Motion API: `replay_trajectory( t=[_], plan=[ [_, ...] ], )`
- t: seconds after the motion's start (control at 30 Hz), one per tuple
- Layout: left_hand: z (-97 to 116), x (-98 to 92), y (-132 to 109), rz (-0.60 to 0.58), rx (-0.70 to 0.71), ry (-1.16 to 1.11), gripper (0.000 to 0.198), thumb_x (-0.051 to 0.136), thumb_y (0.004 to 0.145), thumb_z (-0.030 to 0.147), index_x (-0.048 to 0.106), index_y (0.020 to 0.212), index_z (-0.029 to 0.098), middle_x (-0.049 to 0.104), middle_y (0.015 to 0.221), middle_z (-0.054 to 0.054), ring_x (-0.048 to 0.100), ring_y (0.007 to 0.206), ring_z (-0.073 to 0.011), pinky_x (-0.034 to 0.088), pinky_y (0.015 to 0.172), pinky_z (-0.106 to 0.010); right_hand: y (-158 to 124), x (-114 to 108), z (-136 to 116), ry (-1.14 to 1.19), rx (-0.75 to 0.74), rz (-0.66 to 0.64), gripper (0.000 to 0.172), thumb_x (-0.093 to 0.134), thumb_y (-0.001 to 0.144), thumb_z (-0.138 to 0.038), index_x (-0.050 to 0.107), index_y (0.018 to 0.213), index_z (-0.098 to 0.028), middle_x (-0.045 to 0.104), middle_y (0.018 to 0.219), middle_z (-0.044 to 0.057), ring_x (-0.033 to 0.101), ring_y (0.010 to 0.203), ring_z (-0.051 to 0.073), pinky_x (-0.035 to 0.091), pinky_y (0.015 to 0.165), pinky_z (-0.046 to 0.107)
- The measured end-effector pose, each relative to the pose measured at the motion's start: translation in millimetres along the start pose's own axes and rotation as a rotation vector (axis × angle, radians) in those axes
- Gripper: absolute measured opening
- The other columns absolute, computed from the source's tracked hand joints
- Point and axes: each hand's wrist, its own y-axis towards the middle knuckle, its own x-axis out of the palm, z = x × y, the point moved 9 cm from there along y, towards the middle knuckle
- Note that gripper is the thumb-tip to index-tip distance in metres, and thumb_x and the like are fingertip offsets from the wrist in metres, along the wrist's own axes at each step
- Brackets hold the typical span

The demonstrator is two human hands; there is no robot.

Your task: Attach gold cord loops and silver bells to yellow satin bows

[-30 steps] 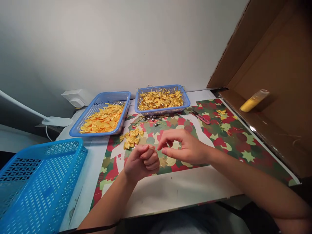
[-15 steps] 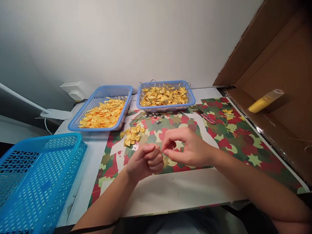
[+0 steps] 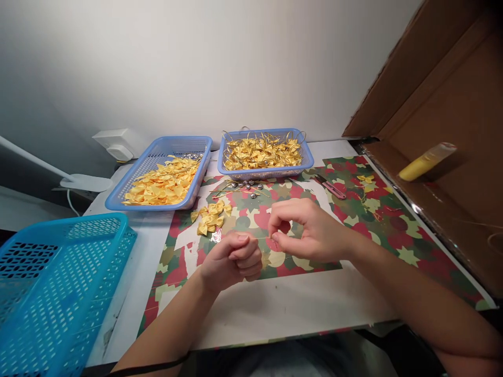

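Note:
A thin gold cord (image 3: 262,239) stretches between my two hands above the patterned sheet (image 3: 283,264). My left hand (image 3: 236,259) is a fist with the thumb on top, closed on one end of it. The thumb and index finger of my right hand (image 3: 301,230) pinch the other end. Behind my left hand lies a small pile of yellow bows (image 3: 212,215). Silver bells (image 3: 247,185) and gold cords lie farther back, in front of a blue basket (image 3: 267,170) full of bows with gold loops.
At the left back, a second blue basket (image 3: 157,208) holds loose yellow bows. A turquoise basket (image 3: 118,251) stands at the far left. A pink cutter (image 3: 334,189) lies right of centre. On the right, a yellow roll (image 3: 426,162) stands out by the cardboard (image 3: 444,94).
My right hand has moved a little to the right, away from my left fist. A length of gold cord now shows between them.

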Motion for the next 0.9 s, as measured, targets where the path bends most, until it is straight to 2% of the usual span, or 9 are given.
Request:
replay_trajectory(
  t=[0.17, 0.43, 0.57, 0.73, 0.8, 0.9],
  plan=[
    [0.5, -8.3, -1.2, 0.053, 0.014, 0.048, 0.059, 0.062, 0.075, 0.042, 0.018, 0.042, 0.019, 0.010, 0.041, 0.006, 0.013, 0.034, -0.0064, 0.015, 0.038, -0.022, -3.7, -13.7, 6.7, -0.053, 0.053, -0.036, 0.014, 0.054, 0.073, -0.006, 0.056, 0.067, -0.018, 0.055, 0.065, -0.002, 0.046, 0.061, 0.010, 0.037, 0.058, 0.023],
    [3.4, 0.1, 0.3, -0.063, 0.048, -0.013, 0.056, 0.056, 0.083, 0.033, 0.020, 0.042, 0.019, 0.011, 0.038, 0.007, 0.009, 0.035, -0.0077, 0.011, 0.038, -0.026, -3.1, -21.8, 25.2, -0.117, 0.188, -0.187, 0.014, 0.055, 0.072, -0.009, 0.054, 0.061, -0.018, 0.055, 0.064, -0.002, 0.046, 0.060, 0.010, 0.037, 0.055, 0.023],
    [2.5, -0.4, 1.1, -0.050, 0.035, -0.030, 0.059, 0.058, 0.080, 0.033, 0.018, 0.040, 0.019, 0.009, 0.037, 0.007, 0.007, 0.034, -0.0070, 0.009, 0.037, -0.026, -0.3, -17.5, 30.2, -0.118, 0.228, -0.251, 0.013, 0.054, 0.072, -0.008, 0.058, 0.064, -0.017, 0.058, 0.064, -0.001, 0.050, 0.059, 0.010, 0.037, 0.052, 0.022],
    [1.8, -3.6, 1.1, -0.010, 0.030, -0.038, 0.060, 0.059, 0.078, 0.034, 0.016, 0.039, 0.019, 0.008, 0.036, 0.007, 0.007, 0.033, -0.0064, 0.009, 0.036, -0.024, 4.3, -20.5, 23.0, -0.105, 0.146, -0.182, 0.008, 0.061, 0.077, -0.015, 0.064, 0.083, -0.018, 0.065, 0.083, 0.001, 0.055, 0.073, 0.013, 0.043, 0.060, 0.023],
    [1.9, -2.9, 1.2, -0.016, 0.032, -0.044, 0.060, 0.059, 0.078, 0.033, 0.016, 0.039, 0.019, 0.008, 0.036, 0.007, 0.007, 0.033, -0.0067, 0.008, 0.036, -0.025, 5.2, -19.6, 17.5, -0.106, 0.094, -0.146, 0.016, 0.069, 0.077, -0.024, 0.064, 0.092, -0.018, 0.066, 0.090, 0.003, 0.055, 0.079, 0.014, 0.045, 0.067, 0.025],
    [1.5, -3.7, 1.3, -0.002, 0.025, -0.045, 0.060, 0.061, 0.077, 0.033, 0.016, 0.039, 0.019, 0.008, 0.036, 0.007, 0.006, 0.033, -0.0065, 0.008, 0.037, -0.025, 5.4, -10.6, 9.3, -0.130, 0.018, -0.125, 0.028, 0.076, 0.074, -0.032, 0.064, 0.095, -0.018, 0.066, 0.091, 0.003, 0.055, 0.081, 0.015, 0.044, 0.072, 0.028]
  ],
)
